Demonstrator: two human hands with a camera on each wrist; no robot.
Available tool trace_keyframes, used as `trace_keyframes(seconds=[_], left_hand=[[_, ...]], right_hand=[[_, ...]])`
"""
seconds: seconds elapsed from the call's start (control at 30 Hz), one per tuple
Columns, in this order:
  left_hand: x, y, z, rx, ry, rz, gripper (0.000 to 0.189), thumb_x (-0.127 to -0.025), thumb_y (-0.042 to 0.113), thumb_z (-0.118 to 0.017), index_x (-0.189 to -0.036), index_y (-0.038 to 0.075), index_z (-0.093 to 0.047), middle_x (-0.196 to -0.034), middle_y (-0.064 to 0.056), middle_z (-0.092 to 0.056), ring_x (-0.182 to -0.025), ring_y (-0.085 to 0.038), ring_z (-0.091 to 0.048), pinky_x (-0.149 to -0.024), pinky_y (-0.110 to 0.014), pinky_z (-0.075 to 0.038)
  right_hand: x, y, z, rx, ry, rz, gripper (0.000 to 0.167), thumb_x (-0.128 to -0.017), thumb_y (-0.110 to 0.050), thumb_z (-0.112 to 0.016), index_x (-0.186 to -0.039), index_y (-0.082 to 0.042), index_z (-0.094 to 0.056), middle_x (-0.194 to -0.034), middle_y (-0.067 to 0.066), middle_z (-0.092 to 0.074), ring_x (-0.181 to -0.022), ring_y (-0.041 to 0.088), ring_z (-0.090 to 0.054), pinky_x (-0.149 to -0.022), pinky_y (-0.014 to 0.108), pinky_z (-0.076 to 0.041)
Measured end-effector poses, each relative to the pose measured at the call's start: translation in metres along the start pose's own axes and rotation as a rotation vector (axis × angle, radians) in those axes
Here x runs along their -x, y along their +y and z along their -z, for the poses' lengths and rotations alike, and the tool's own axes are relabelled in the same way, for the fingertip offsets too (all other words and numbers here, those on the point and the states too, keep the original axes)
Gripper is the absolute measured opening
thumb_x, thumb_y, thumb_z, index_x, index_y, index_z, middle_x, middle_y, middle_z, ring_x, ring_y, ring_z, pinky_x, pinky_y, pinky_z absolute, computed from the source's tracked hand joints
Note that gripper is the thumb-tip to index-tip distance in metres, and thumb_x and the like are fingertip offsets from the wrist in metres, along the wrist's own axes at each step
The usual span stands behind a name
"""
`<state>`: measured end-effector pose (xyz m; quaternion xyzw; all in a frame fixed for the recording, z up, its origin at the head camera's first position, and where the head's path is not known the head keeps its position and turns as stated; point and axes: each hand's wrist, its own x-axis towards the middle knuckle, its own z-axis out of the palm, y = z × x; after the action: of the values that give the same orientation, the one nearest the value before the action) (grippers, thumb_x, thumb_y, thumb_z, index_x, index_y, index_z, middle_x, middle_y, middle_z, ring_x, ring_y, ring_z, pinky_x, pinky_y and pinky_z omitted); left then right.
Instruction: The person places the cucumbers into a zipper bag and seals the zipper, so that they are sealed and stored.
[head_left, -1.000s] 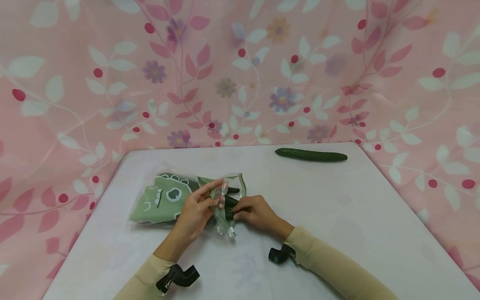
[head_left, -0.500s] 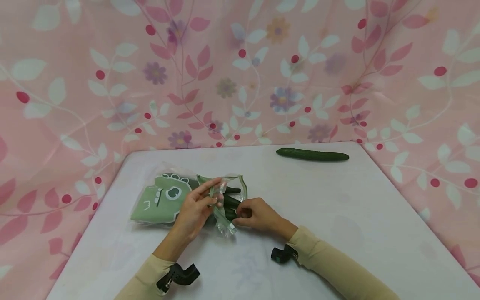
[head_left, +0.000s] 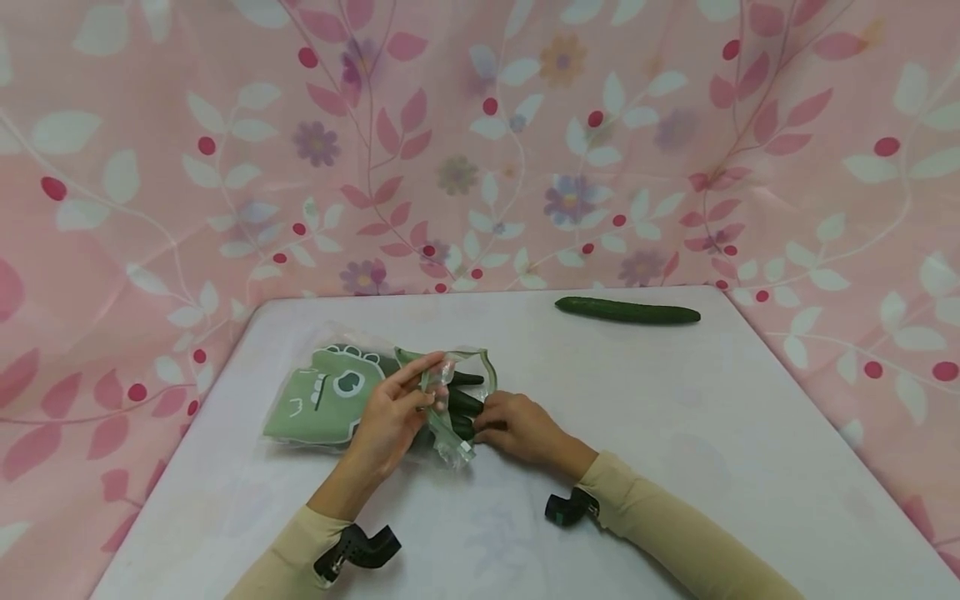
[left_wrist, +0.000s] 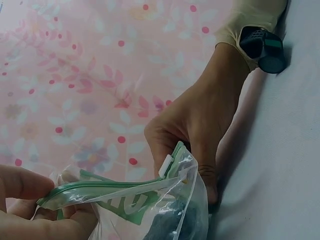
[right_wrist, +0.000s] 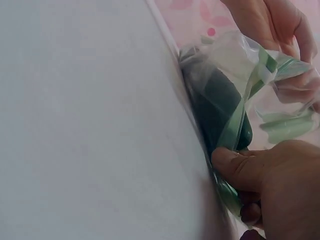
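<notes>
A clear zip bag (head_left: pixel 318 415) with a green cartoon monster print lies at the left of the table, its mouth facing right. Several cucumbers (head_left: pixel 467 403) are inside, their dark ends showing at the opening. My left hand (head_left: pixel 392 421) pinches the green zip edge of the bag, thumb against fingers, with a white slider (left_wrist: pixel 165 166) farther along that edge. At the mouth, my right hand (head_left: pixel 521 427) has its thumb and curled fingers on the bag's other rim, right beside the cucumber ends. In the right wrist view the thumb (right_wrist: pixel 235 165) overlaps the green strip.
Another cucumber (head_left: pixel 628 311) lies alone near the table's far right edge. A white cloth covers the table (head_left: pixel 675 467). Behind it hangs a pink floral curtain (head_left: pixel 480 150). Each wrist wears a black camera (head_left: pixel 572 507).
My right hand has let go of a cucumber end, drawn slightly right, then come back with its fingers at the bag's rim. My left hand keeps its pinch on the bag.
</notes>
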<state>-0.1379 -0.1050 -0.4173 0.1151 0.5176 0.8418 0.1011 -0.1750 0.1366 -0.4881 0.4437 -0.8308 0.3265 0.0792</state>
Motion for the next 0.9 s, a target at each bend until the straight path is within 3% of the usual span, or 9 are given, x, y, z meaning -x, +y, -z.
trace_keyframes(seconds=[0.17, 0.33, 0.47, 0.63, 0.73, 0.9], left_hand=[[0.001, -0.003, -0.001, -0.019, -0.002, 0.0, 0.057, -0.098, -0.015, -0.048, -0.154, -0.004, -0.045, -0.148, -0.017, -0.048, -0.101, -0.02, -0.063, -0.081, -0.028, -0.054], [0.0, -0.009, -0.002, -0.024, -0.028, 0.003, 0.057, -0.098, -0.016, -0.047, -0.154, -0.003, -0.046, -0.151, -0.018, -0.048, -0.106, -0.021, -0.064, -0.088, -0.031, -0.055], [0.0, -0.013, -0.004, -0.02, -0.06, 0.003, 0.057, -0.099, -0.017, -0.046, -0.154, -0.004, -0.045, -0.153, -0.019, -0.046, -0.109, -0.022, -0.064, -0.094, -0.034, -0.054], [0.0, -0.015, -0.006, -0.026, -0.068, -0.004, 0.056, -0.099, -0.015, -0.048, -0.154, -0.004, -0.046, -0.154, -0.02, -0.046, -0.113, -0.023, -0.064, -0.098, -0.037, -0.053], [0.0, -0.016, -0.005, -0.032, -0.08, -0.005, 0.057, -0.099, -0.014, -0.049, -0.154, -0.003, -0.045, -0.154, -0.02, -0.045, -0.114, -0.024, -0.064, -0.099, -0.039, -0.053], [0.0, -0.018, -0.005, -0.036, -0.101, -0.012, 0.058, -0.098, -0.014, -0.05, -0.155, -0.003, -0.045, -0.153, -0.022, -0.046, -0.114, -0.024, -0.064, -0.101, -0.041, -0.052]], right_hand=[[0.001, 0.009, 0.007, 0.166, 0.057, 0.043, 0.008, -0.092, -0.011, -0.079, -0.1, -0.013, -0.082, -0.098, -0.003, -0.063, -0.095, 0.012, -0.058, -0.077, 0.029, -0.053], [0.004, 0.024, 0.015, 0.192, 0.13, -0.005, 0.011, -0.09, -0.004, -0.077, -0.096, -0.012, -0.08, -0.105, -0.001, -0.065, -0.1, 0.014, -0.06, -0.08, 0.035, -0.055], [0.005, 0.032, 0.019, 0.143, 0.154, -0.006, 0.012, -0.088, 0.0, -0.077, -0.093, -0.011, -0.079, -0.103, -0.001, -0.066, -0.098, 0.016, -0.06, -0.08, 0.037, -0.055], [0.007, 0.036, 0.023, 0.009, 0.103, -0.029, 0.013, -0.088, 0.0, -0.074, -0.097, -0.009, -0.077, -0.101, -0.002, -0.067, -0.094, 0.016, -0.059, -0.079, 0.036, -0.053], [0.01, 0.038, 0.026, -0.07, 0.092, -0.082, 0.014, -0.089, -0.003, -0.07, -0.099, -0.009, -0.078, -0.101, -0.003, -0.069, -0.089, 0.014, -0.059, -0.075, 0.035, -0.052], [0.014, 0.044, 0.04, -0.138, 0.199, -0.23, 0.011, -0.096, -0.008, -0.07, -0.101, -0.01, -0.08, -0.098, -0.004, -0.072, -0.083, 0.013, -0.063, -0.07, 0.034, -0.054]])
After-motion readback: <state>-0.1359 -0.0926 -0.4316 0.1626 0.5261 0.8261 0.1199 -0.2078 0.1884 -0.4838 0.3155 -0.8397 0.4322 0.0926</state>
